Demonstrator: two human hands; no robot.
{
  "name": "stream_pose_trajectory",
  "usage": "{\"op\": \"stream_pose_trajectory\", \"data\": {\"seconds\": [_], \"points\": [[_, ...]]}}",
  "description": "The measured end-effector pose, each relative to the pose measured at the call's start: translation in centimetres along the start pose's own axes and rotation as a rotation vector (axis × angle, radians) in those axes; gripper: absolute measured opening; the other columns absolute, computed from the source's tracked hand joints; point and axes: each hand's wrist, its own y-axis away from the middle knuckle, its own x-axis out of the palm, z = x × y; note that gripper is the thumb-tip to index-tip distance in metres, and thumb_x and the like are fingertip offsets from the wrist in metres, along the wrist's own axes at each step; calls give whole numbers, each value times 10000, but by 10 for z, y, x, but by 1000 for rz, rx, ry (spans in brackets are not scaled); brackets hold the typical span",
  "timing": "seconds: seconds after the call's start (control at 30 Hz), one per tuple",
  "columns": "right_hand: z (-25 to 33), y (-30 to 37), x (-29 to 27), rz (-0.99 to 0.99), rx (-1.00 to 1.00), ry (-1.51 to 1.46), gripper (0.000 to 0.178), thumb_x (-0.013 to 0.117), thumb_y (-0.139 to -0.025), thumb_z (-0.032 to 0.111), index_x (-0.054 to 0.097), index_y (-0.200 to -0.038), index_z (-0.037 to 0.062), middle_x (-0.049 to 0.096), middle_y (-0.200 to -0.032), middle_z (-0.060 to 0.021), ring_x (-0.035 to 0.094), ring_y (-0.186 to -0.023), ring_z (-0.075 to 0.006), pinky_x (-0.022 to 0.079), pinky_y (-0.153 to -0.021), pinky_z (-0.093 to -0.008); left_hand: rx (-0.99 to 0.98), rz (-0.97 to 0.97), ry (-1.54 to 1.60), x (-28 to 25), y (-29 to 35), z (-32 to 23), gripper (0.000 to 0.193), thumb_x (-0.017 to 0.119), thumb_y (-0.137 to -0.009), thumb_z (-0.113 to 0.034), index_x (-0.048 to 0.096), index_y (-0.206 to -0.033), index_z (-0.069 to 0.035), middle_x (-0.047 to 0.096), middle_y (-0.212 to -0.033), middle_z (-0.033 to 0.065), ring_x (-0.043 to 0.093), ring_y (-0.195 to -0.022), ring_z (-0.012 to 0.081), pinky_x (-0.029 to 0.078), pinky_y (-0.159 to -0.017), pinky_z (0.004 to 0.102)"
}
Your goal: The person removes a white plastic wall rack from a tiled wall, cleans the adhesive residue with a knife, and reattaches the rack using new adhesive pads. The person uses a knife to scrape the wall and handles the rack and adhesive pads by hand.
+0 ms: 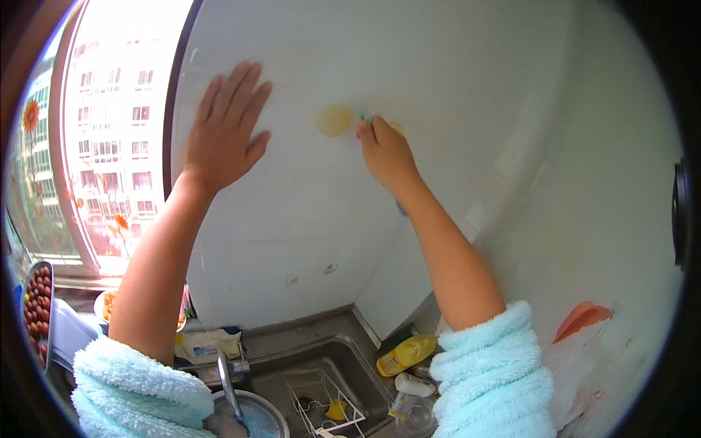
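Observation:
My left hand (226, 131) lies flat against the white wall panel (292, 190), fingers spread and holding nothing. Farther right, my right hand (391, 153) is closed around a slim thing with a green tip (365, 115); most of it is hidden in my fist, so its kind cannot be made out. A bit of blue (401, 209) shows below that wrist, perhaps its other end. The green tip is at the panel, beside a round yellow patch (335, 120). Another yellowish patch (397, 128) shows partly behind my right hand.
Below is a steel sink (343, 350) with a faucet (230, 387), a metal bowl (252, 412) and a white wire rack (325, 401). A yellow bottle (407, 355) leans at its right. A bright window (120, 131) and a tray of red fruit (38, 314) are at left.

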Motion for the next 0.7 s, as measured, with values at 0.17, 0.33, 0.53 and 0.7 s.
{"op": "stream_pose_trajectory", "data": {"seconds": [0.17,0.33,0.53,0.7], "points": [[-78,35,4,35,226,-119,352,434,-1129,303,553,-1000,-2,637,-774,-132,638,-677,-296,512,-668,-434,-2,20,-32,1,0,-5,704,628,-981,-362,439,-1592,-68,307,-1727,137,241,-1621,300,192,-1327,498],[-97,33,15,-113,121,8,324,455,-1129,289,571,-1007,11,652,-741,-154,638,-643,-307,501,-620,-449,15,18,-119,2,-2,-6,718,633,-968,-344,430,-1590,-49,332,-1711,161,270,-1609,331,227,-1309,525],[-72,15,32,-303,-20,134,300,493,-1118,269,575,-959,29,631,-681,-129,613,-593,-316,473,-576,-474,64,-24,-157,3,-3,-4,684,589,-992,-352,436,-1586,-49,352,-1698,173,295,-1598,346,231,-1307,533],[-80,10,37,-354,-56,339,214,580,-1079,218,608,-950,49,614,-619,-63,601,-521,-263,433,-560,-408,60,-31,-188,8,-3,-3,664,569,-1001,-363,448,-1580,-60,354,-1699,173,298,-1597,346,239,-1305,538]]}}
